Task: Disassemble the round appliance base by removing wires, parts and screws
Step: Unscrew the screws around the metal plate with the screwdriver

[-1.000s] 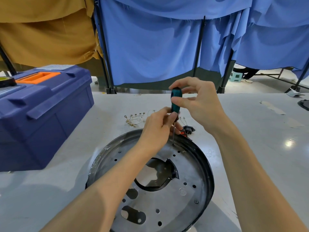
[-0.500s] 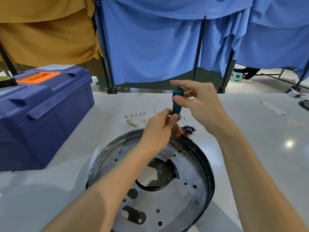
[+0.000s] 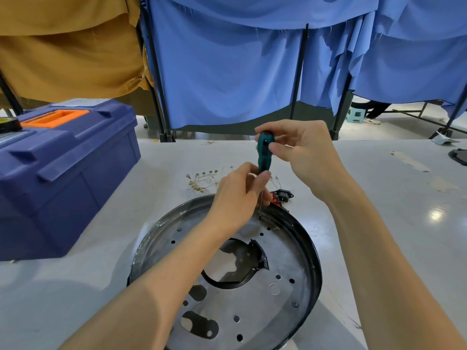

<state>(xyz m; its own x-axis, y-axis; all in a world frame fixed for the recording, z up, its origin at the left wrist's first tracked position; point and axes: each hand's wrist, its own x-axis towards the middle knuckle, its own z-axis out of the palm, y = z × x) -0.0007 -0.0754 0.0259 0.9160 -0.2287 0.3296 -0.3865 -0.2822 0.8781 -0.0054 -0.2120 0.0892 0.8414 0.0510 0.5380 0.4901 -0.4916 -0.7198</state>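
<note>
The round appliance base (image 3: 285, 296), a grey metal disc with a black rim and several holes, lies on the table in front of me. A green-handled screwdriver (image 3: 264, 154) stands upright with its tip at a screw (image 3: 260, 218) near the far rim. My right hand (image 3: 303, 152) pinches the top of the handle. My left hand (image 3: 237, 198) grips the lower handle and shaft. Removed white wires with brass terminals (image 3: 203, 181) lie beyond the base. A black and red socket part (image 3: 284, 195) sits at the far rim.
A large blue toolbox (image 3: 63, 173) with an orange handle stands at the left on the grey table (image 3: 379, 210). Blue and tan curtains on black frames hang behind the table. A dark object (image 3: 458, 156) sits at the right edge.
My right hand's fingers have shifted round the handle top, as if turning it. The screwdriver tip stays on the same screw, and my left hand has barely moved.
</note>
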